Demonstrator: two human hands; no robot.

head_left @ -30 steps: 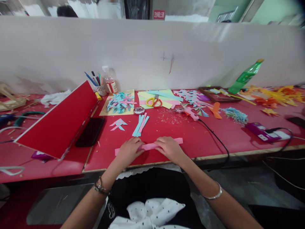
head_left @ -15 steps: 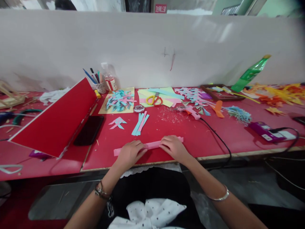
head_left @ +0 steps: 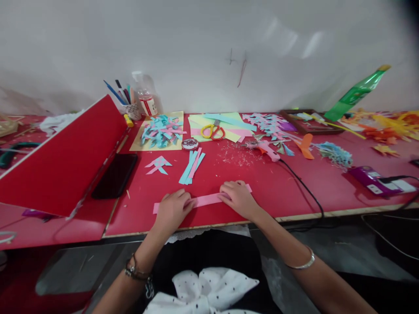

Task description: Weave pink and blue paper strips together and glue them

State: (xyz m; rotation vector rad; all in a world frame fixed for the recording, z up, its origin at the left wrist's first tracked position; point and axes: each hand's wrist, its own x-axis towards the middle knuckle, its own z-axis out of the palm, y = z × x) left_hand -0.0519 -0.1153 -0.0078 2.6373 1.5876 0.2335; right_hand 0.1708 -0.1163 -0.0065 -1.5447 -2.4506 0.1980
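Observation:
A long pink paper strip point(head_left: 207, 200) lies across the red table near its front edge. My left hand point(head_left: 173, 210) is closed on it left of the middle, fingers curled, with the strip's end sticking out beyond. Further right, my right hand point(head_left: 238, 199) grips the strip close to its other end. The fingertips of both hands are partly hidden. Just beyond lie loose blue and pink strips point(head_left: 190, 168) and a small woven pink-and-blue paper piece point(head_left: 159, 164).
A black phone point(head_left: 115, 175) and a standing red board point(head_left: 68, 161) are on the left. Scissors point(head_left: 213, 131) rest on coloured paper. A pink glue gun point(head_left: 268, 150) trails a black cord. Cut paper pieces point(head_left: 162, 131), a purple power strip point(head_left: 375, 180) and a green bottle point(head_left: 355, 96) stand around.
The view has tilted down and shifted a little. My right hand's fingers have curled more over the strip, and more of the strip shows between my hands.

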